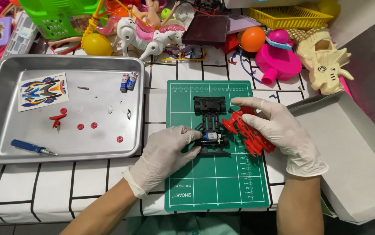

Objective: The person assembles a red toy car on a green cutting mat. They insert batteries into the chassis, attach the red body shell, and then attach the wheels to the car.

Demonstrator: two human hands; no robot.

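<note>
A green cutting mat (216, 174) is laid on a white cloth with black lines, closest to the person. On the mat, a small black toy car frame (210, 126) is held down by the left hand (165, 154), which is in a white glove. The fingers of that hand are curled onto the frame's near end, beside a little silver motor (210, 136), with the fingertips pinching its edge. The red car shell (246, 130) is gripped by the right hand (279, 132), also gloved; its fingers are bent over the top of the shell, which is tipped up just beside the frame. The step looks like a taking apart or a putting together of shell and frame; which of the 2 cannot be told. For the next move, a steady frame and a gentle, careful hold on the thin shell would be needed. To the left, a metal tray (4, 117) is seen, with small red parts (87, 126), a blue screwdriver (33, 148), a sticker sheet (43, 91) and 2 batteries (128, 81) inside. Farther back, many bright toys (152, 30) are piled up.
</note>
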